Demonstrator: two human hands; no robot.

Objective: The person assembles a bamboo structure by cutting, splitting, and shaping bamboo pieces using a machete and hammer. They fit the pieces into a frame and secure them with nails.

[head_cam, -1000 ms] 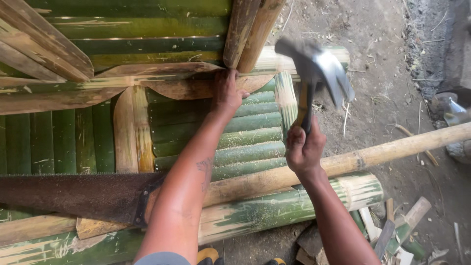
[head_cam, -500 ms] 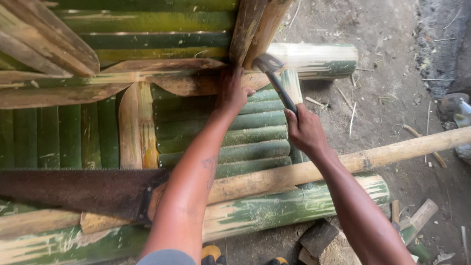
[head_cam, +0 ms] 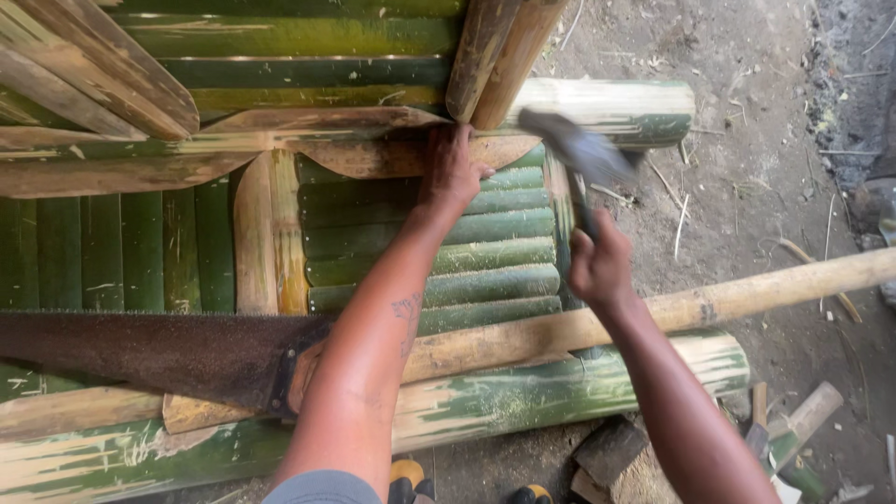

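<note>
My left hand [head_cam: 453,168] presses on a split bamboo strip [head_cam: 280,140] where it meets two upright wooden poles [head_cam: 495,56]; whether it pinches a nail I cannot tell. My right hand [head_cam: 600,266] grips the handle of a hammer [head_cam: 581,154], whose blurred metal head hangs just right of the left hand, above the green bamboo slats [head_cam: 448,243]. Both forearms reach over the frame from the bottom of the view.
A rusty hand saw [head_cam: 159,355] lies across the slats at the left. A long wooden pole [head_cam: 747,294] runs diagonally over a thick bamboo beam [head_cam: 560,387]. Wood offcuts [head_cam: 616,453] lie on the dirt ground [head_cam: 765,159] at right.
The hammer went from raised to down near the left hand and is now lifted slightly to the right. The left hand stays on the strip.
</note>
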